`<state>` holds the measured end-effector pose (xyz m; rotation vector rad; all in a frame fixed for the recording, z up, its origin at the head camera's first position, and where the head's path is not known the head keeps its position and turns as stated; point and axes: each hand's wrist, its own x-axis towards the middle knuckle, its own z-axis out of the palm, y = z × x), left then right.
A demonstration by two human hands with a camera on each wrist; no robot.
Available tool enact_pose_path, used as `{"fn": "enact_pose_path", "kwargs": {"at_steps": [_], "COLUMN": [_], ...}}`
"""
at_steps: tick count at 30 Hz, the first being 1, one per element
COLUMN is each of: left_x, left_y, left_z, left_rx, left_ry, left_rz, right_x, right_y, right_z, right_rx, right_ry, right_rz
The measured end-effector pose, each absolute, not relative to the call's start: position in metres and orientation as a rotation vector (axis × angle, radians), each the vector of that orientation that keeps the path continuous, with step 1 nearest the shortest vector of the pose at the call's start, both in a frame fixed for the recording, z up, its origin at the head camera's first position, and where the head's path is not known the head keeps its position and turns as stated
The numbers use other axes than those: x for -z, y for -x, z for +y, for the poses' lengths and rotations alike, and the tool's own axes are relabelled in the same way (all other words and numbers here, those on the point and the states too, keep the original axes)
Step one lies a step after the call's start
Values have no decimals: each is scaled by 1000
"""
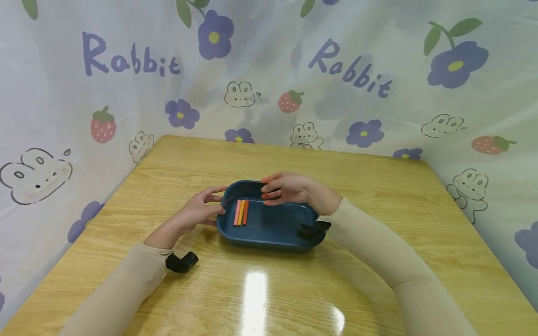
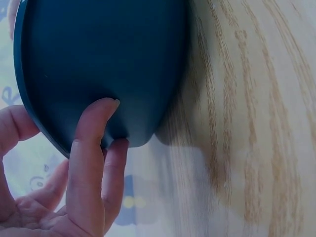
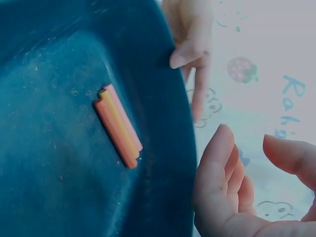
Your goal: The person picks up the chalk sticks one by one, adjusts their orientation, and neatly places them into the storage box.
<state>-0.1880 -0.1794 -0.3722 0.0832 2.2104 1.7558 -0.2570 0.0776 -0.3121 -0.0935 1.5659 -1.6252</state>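
A dark blue oblong tray (image 1: 273,229) with rounded ends stands on the table. Near its left end, inside, three short sticks lie side by side: pink (image 1: 237,213), yellow (image 1: 241,213) and orange-red (image 1: 246,213). The left hand (image 1: 194,212) is at the tray's left end, fingers spread; in the left wrist view, fingertips (image 2: 106,106) rest against the outer wall. My right hand (image 1: 294,189) is over the tray's far side, fingers loosely bent and nothing between them. In the right wrist view its thumb stands apart from the fingers.
The wooden table (image 1: 201,298) extends around the tray. Behind it hangs a pale curtain (image 1: 269,60) printed with rabbits, flowers and strawberries. Black wrist mounts (image 1: 181,262) stick out at both sleeves; the right one overlaps the tray's right end in the head view.
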Motion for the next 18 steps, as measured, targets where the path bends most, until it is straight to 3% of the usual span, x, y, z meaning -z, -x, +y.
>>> {"fn": "enact_pose_path", "kwargs": {"at_steps": [18], "left_x": [371], "left_y": [188], "left_z": [-179], "left_rx": [-1728], "left_ry": [-59], "left_rz": [2230], "right_x": [306], "right_y": [225], "right_z": [141], "right_rx": [1683], "right_ry": [249], "right_rz": [1627]}}
